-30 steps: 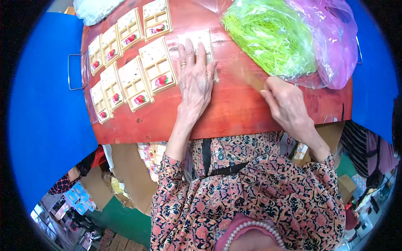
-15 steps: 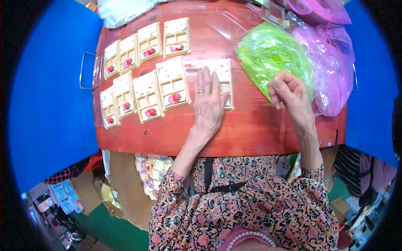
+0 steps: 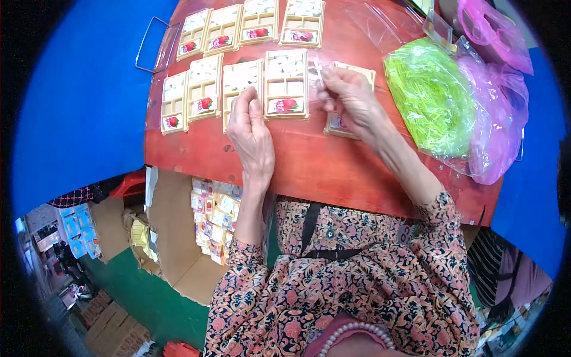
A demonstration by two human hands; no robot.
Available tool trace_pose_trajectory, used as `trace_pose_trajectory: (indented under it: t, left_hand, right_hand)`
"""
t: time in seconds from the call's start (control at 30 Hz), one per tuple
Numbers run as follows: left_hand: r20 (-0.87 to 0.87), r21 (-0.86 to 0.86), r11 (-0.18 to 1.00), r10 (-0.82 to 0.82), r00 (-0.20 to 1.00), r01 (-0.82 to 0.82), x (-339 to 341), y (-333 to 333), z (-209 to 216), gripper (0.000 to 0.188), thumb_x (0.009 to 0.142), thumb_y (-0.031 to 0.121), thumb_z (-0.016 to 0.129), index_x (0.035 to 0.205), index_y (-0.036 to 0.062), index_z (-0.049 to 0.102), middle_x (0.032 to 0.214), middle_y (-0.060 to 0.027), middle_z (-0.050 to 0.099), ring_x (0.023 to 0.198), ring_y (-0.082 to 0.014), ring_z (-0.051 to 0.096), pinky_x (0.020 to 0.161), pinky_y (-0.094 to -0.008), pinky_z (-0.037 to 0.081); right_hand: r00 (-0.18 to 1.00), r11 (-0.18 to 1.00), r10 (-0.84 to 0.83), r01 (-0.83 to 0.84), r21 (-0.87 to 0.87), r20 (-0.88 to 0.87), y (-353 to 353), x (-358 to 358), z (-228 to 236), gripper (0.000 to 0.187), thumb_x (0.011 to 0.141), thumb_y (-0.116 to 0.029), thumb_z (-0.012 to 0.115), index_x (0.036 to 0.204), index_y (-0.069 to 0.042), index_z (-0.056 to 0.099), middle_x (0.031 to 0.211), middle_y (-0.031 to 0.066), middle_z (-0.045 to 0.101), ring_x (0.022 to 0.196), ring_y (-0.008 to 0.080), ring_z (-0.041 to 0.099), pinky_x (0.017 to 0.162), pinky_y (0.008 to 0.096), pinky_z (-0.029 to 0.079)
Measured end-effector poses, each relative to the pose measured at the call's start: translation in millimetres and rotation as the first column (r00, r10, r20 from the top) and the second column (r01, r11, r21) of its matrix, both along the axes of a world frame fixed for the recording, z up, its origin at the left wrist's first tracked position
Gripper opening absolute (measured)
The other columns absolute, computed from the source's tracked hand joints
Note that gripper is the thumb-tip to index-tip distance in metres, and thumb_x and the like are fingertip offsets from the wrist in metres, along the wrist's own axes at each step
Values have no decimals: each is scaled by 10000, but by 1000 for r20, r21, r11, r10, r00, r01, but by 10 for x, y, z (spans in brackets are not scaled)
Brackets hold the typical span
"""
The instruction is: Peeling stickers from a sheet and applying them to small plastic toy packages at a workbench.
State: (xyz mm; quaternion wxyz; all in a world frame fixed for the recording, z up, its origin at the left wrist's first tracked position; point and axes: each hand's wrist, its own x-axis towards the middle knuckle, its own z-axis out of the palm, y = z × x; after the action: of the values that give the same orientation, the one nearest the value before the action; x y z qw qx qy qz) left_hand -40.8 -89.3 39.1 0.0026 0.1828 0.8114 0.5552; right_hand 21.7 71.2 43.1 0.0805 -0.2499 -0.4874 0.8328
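Cream compartment trays with white pieces and strawberry-printed packets stand in two rows on the red table. My left hand is over the lower part of a front-row tray, its fingers loosely bent with nothing visible in them. Beside it stands another tray. My right hand pinches a thin, clear plastic piece at that tray's right side. The rightmost tray lies partly hidden beneath my right hand and wrist.
A clear bag of bright green shredded filler lies to the right, against a pink plastic bag. Clear plastic boxes are at the far right. Below the table's left front, an open carton stands near many small packets.
My left hand has left the rightmost tray and moved left to another front-row tray. My right hand has come left from beside the green bag. The view has shifted.
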Motion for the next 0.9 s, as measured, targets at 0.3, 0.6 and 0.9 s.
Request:
trace_pose_trajectory:
  t: [0.3,0.6,0.9]
  left_hand:
    - [-281,-250,960,-200,939,130,32,161,-123,260,803,-5,546,1044,-92,510,1092,-271,499,985,-400,515,819,-422,436]
    - [-429,-541,837,-360,829,83,15,218,-344,434,777,-49,438,1178,-197,367,1322,-345,268,1265,-441,247,1037,-477,271]
    - [-336,-495,847,-392,856,194,54,358,-459,585,782,114,556,1218,-193,316,1325,-336,255,1281,-455,194,1091,-479,145]
  right_hand:
    - [942,820,47,-227,526,332,-67,-52,-31,232,875,-175,535,801,44,554,609,115,578,446,186,553,447,282,458]
    - [967,-51,-10,-255,966,255,-274,-109,-166,114,806,-52,507,904,-4,473,833,203,559,753,394,558,617,454,442]
    - [957,-46,163,-237,971,241,-2,-48,-104,239,746,-20,533,980,-12,482,857,201,573,776,390,565,628,449,445]
